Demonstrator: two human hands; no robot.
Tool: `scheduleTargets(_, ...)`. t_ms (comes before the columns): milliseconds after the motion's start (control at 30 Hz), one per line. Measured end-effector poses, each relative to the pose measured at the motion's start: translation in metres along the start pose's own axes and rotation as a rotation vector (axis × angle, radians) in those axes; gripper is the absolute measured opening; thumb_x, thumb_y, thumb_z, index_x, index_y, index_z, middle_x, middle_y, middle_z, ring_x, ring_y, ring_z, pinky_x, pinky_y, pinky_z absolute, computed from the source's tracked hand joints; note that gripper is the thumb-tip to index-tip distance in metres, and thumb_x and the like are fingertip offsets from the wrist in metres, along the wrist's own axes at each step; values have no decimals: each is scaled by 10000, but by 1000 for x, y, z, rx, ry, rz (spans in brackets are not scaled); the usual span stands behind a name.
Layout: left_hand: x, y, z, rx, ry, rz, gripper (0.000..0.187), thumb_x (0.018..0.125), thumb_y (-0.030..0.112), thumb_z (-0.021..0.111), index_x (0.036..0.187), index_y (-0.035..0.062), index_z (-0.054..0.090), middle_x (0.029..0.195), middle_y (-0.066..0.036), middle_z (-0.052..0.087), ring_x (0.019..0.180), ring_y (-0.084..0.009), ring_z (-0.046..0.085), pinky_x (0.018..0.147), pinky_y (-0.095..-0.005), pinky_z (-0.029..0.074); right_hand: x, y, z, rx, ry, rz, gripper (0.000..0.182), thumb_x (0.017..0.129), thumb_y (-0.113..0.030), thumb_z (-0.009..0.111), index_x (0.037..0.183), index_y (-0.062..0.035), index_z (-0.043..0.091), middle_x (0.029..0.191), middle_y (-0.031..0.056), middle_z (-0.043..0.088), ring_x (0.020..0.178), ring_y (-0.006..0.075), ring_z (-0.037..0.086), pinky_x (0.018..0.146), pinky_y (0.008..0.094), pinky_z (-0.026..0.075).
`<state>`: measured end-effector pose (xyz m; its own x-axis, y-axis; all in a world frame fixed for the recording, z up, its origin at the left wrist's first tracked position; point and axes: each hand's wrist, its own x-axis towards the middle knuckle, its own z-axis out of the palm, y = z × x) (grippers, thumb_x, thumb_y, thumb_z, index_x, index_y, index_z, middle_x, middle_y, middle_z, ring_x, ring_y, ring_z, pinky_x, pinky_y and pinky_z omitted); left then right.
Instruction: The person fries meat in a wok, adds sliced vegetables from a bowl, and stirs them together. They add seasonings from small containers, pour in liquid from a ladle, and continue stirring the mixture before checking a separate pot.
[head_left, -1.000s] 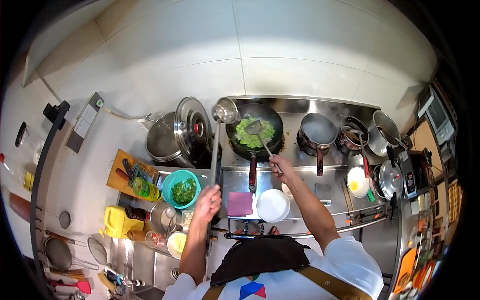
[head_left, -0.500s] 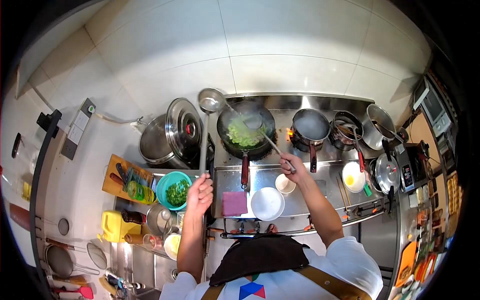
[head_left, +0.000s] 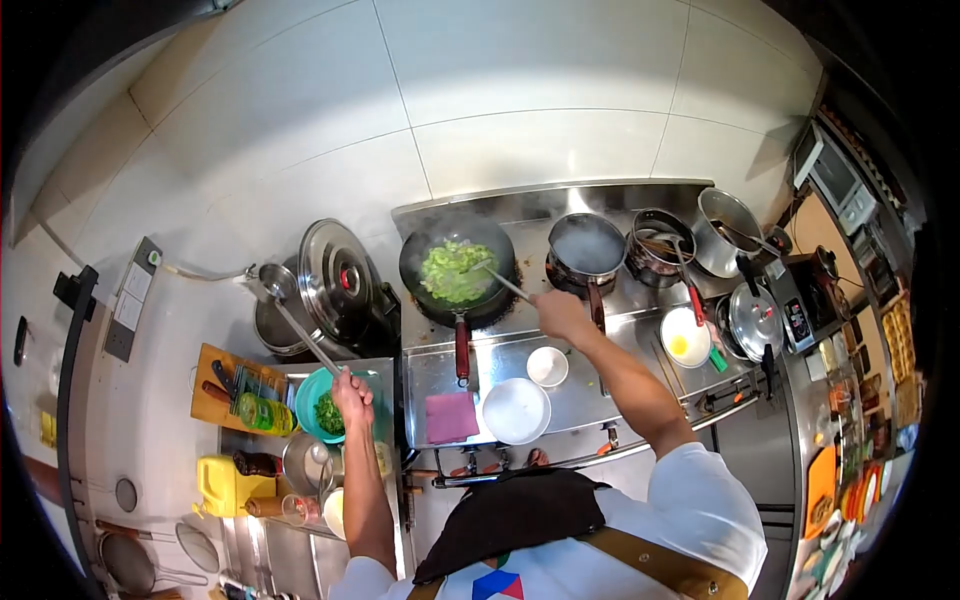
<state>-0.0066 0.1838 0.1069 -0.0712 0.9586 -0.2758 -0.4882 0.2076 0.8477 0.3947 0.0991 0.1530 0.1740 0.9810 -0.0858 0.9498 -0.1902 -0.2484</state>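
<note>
Right hand (head_left: 560, 313): closed on spatula (head_left: 497, 280), blade in wok (head_left: 457, 272) greens to stir. Left hand (head_left: 352, 388): gripping ladle (head_left: 278, 283), bowl held left, clear of the wok.

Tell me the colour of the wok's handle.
Dark red: the wok handle points toward the person, seen in the head view.

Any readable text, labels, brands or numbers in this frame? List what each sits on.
None can be read.
Green bottle on the wooden board: label too blurred to read.
Yellow jug: no legible print.
Appliance panel at the right: markings too small.
Wall switch plate: no readable text.
Apron: a coloured geometric logo, no words visible.
</note>
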Motion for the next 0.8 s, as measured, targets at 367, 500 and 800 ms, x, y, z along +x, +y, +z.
scheduleTargets(367, 47, -95, -32, 552, 322, 31, 351, 910, 320, 527, 978, -11, 435, 591, -78, 491, 344, -176, 442, 296, -300, 327, 47, -23, 63, 241, 94, -68, 502, 785, -90, 494, 1287, -98, 483, 902, 217, 644, 847, 383, 624, 745, 473, 491)
scheduleTargets(500, 42, -130, -50, 815, 296, -44, 406, 896, 308, 534, 1053, -51, 428, 771, -229, 597, 549, -322, 619, 475, -406, 474, 46, -21, 57, 121, -89, -79, 481, 793, -123, 479, 1274, -103, 489, 890, 232, 632, 825, 405, 609, 751, 483, 476)
scheduleTargets(800, 13, -146, -53, 1273, 342, 50, 467, 759, 121, 602, 1152, -61, 427, 1138, -315, 514, 1032, -455, 530, 892, -471, 434, 6, -8, 57, 61, 27, -52, 371, 744, -60, 538, 1113, -32, 534, 815, 208, 643, 765, 382, 631, 664, 483, 504)
